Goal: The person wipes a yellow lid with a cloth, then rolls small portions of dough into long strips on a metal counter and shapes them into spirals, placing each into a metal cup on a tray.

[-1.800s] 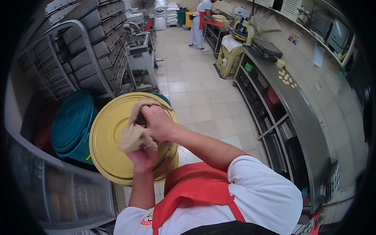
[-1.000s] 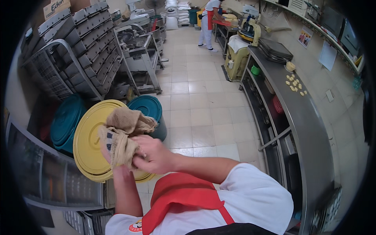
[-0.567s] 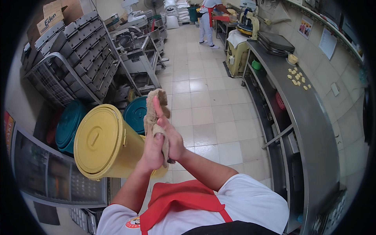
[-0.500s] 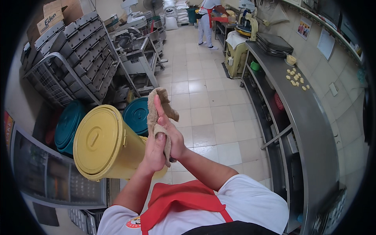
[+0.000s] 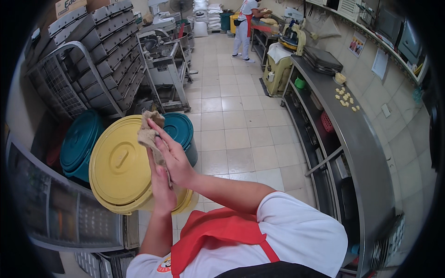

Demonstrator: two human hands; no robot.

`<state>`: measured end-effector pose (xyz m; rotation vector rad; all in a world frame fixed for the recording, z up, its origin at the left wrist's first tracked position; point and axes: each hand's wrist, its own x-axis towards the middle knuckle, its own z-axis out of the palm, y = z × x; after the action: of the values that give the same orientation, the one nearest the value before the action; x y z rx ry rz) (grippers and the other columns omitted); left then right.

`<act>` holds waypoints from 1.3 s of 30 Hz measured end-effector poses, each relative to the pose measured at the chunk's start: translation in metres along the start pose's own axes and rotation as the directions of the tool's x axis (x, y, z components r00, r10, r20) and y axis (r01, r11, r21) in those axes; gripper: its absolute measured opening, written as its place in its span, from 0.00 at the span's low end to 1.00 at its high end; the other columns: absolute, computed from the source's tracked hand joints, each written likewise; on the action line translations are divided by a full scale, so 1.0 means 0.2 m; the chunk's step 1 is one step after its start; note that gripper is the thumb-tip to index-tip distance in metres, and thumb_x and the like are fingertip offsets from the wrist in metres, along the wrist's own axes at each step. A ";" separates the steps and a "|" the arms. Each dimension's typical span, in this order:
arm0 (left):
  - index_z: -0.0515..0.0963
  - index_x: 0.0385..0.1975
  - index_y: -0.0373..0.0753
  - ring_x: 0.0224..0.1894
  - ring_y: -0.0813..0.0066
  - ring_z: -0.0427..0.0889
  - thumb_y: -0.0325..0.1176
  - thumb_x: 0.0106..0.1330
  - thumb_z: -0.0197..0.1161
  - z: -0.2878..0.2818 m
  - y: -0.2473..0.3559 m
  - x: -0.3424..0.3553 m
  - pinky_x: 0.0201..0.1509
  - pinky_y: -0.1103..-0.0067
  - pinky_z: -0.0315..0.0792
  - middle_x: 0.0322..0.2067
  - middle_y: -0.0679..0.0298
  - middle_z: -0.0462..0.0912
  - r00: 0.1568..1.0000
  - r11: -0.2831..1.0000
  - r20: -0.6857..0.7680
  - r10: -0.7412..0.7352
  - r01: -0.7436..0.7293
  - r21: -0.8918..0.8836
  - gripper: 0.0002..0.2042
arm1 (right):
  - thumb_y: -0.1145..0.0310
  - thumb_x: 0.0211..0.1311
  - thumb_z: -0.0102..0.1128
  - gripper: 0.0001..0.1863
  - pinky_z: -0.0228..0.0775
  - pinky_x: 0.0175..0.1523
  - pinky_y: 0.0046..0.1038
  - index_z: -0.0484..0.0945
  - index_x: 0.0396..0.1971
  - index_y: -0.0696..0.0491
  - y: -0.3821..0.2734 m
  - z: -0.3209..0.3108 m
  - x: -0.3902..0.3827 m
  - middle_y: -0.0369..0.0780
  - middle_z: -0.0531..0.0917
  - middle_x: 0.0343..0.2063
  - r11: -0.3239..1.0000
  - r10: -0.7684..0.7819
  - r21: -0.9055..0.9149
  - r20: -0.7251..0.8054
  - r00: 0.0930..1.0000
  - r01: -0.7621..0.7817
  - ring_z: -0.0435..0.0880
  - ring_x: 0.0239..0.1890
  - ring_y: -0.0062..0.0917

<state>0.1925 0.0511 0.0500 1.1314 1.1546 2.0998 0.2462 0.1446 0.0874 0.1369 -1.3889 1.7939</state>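
A tan cloth (image 5: 149, 132) is pressed between both palms, held up in front of the lidded yellow bucket (image 5: 121, 170). The right hand (image 5: 172, 155) lies flat over the left hand (image 5: 160, 185), fingers stretched, the two closed together on the cloth, whose crumpled top sticks out above the fingertips. The bucket's lid hides its contents. Behind it stand two teal lidded bins, one at the left (image 5: 79, 144), one just behind (image 5: 181, 132). Small dough pieces (image 5: 345, 97) lie on the steel counter (image 5: 366, 153).
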 end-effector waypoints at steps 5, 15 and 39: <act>0.43 0.84 0.35 0.82 0.57 0.55 0.46 0.88 0.41 -0.43 0.10 0.06 0.84 0.66 0.52 0.81 0.52 0.53 0.977 0.995 -0.199 0.076 -0.062 0.073 0.33 | 0.63 0.86 0.46 0.30 0.55 0.80 0.33 0.60 0.80 0.59 0.34 0.28 0.09 0.50 0.73 0.73 0.962 -0.070 -0.240 0.242 0.968 0.129 0.69 0.77 0.35; 0.58 0.81 0.42 0.84 0.39 0.46 0.50 0.80 0.58 -1.09 0.11 0.40 0.85 0.50 0.41 0.82 0.46 0.52 0.939 -0.168 -0.209 -0.273 0.167 0.972 0.35 | 0.67 0.72 0.66 0.24 0.69 0.73 0.38 0.80 0.65 0.56 0.35 -0.39 0.03 0.53 0.78 0.68 0.724 0.004 -0.690 -0.002 1.000 -0.004 0.76 0.73 0.42; 0.80 0.62 0.37 0.81 0.38 0.57 0.36 0.63 0.73 0.66 -1.47 1.66 0.81 0.52 0.54 0.74 0.46 0.69 0.949 0.484 0.188 -0.255 -0.043 0.874 0.27 | 0.61 0.68 0.70 0.18 0.79 0.57 0.37 0.88 0.53 0.54 0.25 -3.27 0.26 0.47 0.87 0.49 0.240 0.208 -0.729 -0.606 0.768 -0.641 0.87 0.51 0.40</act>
<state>0.1311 0.5049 -0.0179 1.6514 2.1647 1.0681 0.4337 0.7197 -0.1688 -1.3128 -2.0276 0.9992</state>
